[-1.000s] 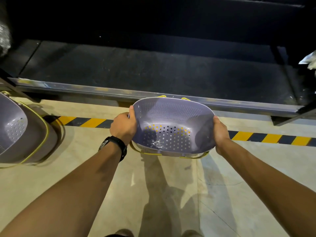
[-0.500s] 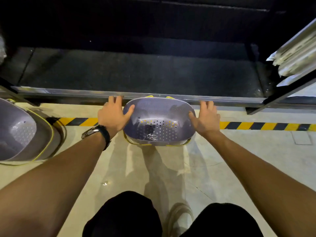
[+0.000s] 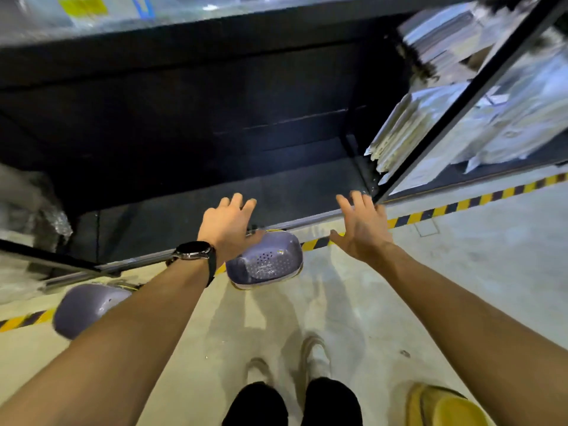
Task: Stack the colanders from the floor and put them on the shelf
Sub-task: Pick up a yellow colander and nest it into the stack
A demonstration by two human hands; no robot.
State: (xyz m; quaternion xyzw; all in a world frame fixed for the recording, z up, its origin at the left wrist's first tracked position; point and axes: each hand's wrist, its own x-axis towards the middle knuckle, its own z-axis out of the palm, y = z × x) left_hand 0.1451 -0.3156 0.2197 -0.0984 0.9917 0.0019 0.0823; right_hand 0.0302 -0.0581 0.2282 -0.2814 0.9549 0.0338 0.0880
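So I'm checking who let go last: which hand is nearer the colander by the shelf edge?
Left. The left hand overlaps the colander at its upper left; the right hand is open, off to its right.

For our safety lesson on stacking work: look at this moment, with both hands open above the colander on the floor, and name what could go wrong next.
1. The purple colander sits on the floor right by the shelf edge; neither the left hand nor the right hand holds it, so a foot could kick it.
2. A second colander lies beside the left forearm, easily overlooked.
3. The picture is motion-blurred; a hurried reach might knock knuckles on the metal edge.
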